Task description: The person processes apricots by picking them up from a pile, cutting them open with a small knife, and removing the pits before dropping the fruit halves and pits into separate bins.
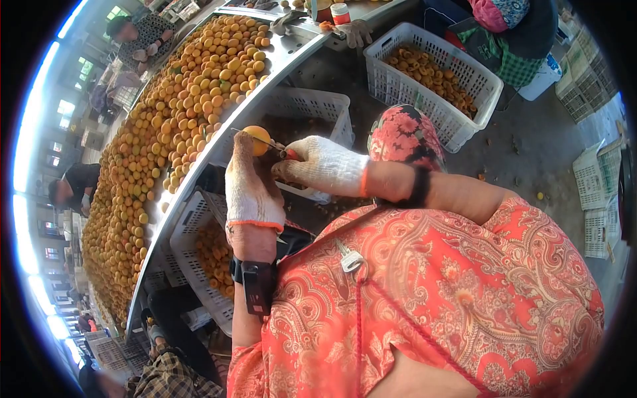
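Orange fruit (258, 140) pinched at the tip of the left hand (253, 189), right hand (322, 164) around a red-handled tool (290, 154)

No readable text, brand, number or sign anywhere. Possible carriers only: red-and-white jar (340, 13), far end of desk (286, 50), near its right edge: label too small, no letters legible. Black device (257, 286), strapped on wrist behind left hand (255, 189): small reddish mark toward its lower end, can't be read. Key (352, 261) on red cord, over shirt (458, 292): any stamping too small to make out.
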Motion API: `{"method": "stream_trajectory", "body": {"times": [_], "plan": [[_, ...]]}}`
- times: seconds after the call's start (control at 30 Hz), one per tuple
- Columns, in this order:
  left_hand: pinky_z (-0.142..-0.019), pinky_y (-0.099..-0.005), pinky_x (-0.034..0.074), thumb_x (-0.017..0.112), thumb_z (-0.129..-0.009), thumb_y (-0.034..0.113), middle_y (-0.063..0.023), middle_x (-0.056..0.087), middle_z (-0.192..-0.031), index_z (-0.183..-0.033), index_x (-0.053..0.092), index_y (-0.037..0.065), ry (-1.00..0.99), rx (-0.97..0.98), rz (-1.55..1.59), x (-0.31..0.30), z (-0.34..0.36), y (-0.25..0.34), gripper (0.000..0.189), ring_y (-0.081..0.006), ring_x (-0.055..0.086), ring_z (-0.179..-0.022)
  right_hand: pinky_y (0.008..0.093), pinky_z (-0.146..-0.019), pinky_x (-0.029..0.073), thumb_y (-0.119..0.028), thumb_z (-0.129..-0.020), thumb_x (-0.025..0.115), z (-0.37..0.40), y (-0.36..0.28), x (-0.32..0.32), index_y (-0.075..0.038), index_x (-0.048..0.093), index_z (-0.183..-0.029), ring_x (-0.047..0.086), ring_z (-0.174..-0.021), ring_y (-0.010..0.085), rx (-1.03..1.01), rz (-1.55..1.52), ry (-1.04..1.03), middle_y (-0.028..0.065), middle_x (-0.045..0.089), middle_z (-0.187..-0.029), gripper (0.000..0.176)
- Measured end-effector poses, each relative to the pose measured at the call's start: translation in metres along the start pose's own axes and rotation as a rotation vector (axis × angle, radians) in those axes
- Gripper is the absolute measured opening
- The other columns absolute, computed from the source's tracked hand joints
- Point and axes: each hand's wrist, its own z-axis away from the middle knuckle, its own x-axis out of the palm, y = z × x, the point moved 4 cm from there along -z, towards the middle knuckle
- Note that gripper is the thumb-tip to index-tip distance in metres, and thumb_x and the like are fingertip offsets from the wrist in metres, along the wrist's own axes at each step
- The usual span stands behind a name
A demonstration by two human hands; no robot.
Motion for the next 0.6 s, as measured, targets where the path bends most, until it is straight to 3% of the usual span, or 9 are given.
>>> {"method": "stream_trajectory", "body": {"times": [0.6], "plan": [[-0.073, -0.0318, 0.051, 0.067, -0.093, 0.042, -0.0109, 0.063, -0.097, -0.119, 0.055, 0.007, -0.045, -0.007, -0.033, 0.0016, 0.0027, 0.0008, 0.045, -0.0238, 0.062, -0.089, 0.0258, -0.059, 0.043, -0.025, -0.094, 0.063, -0.0036, 0.0076, 0.0010, -0.001, 0.067, -0.094, 0.052, -0.067, 0.0044, 0.018, 0.010, -0.024, -0.0016, 0.062, -0.071, 0.025]]}}
